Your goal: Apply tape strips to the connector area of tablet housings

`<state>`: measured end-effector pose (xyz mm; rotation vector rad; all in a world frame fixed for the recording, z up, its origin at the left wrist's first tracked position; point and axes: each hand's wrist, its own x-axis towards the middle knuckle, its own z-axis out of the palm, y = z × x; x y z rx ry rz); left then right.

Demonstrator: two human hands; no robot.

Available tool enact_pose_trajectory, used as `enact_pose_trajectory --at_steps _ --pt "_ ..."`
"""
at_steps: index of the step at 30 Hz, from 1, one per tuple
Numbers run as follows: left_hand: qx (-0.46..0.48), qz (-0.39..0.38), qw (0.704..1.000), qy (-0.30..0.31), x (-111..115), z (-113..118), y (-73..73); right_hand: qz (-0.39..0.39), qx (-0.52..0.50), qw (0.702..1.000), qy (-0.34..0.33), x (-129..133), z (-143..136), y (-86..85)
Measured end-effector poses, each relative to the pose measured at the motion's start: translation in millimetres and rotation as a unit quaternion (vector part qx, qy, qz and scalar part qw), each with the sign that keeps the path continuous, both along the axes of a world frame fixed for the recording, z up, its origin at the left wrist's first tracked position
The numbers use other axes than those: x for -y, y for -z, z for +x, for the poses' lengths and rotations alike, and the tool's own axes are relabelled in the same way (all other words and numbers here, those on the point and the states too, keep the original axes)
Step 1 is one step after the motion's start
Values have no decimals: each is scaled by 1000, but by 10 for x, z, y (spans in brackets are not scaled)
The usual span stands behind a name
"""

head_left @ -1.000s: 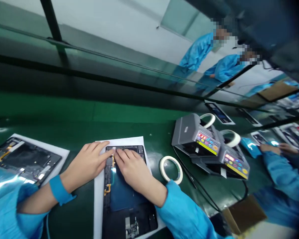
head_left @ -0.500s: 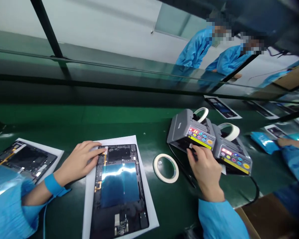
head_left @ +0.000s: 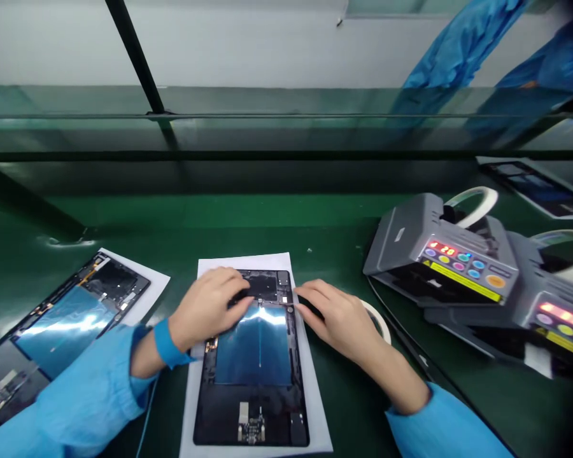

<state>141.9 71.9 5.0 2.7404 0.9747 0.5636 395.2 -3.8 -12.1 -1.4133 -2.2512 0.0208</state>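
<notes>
An opened tablet-like device (head_left: 253, 346) with a blue film over its middle lies on a white sheet (head_left: 318, 420). My left hand (head_left: 210, 308) rests over its upper left part, fingers bent; what is under the fingertips is hidden. At the device's upper right edge, my right hand (head_left: 339, 318) has thumb and forefinger pinched close together beside a small white piece. Whether the fingers hold it is too small to tell. A roll of pale tape (head_left: 381, 321) lies partly behind my right wrist.
Two grey tape dispensers (head_left: 410, 242) with lit panels stand at the right, cables beside them. Another opened device (head_left: 71, 318) lies at the left, a third (head_left: 539, 184) at the back right. People in blue stand beyond the glass.
My right hand has left the tape dispenser and come to the device's upper right edge. My left hand now lies further over the device's top. The view has turned and levelled.
</notes>
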Motion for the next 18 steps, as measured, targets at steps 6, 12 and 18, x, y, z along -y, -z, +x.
enact_pose_trajectory --at_steps 6,12,18 --pt "-43 -22 999 3 151 470 123 -24 -13 999 -19 -83 34 226" --pt "-18 -42 999 7 142 535 226 -36 -32 999 -23 -60 37 239" --pt "-9 -88 996 5 116 570 239 -49 -36 998 -27 -51 60 241"
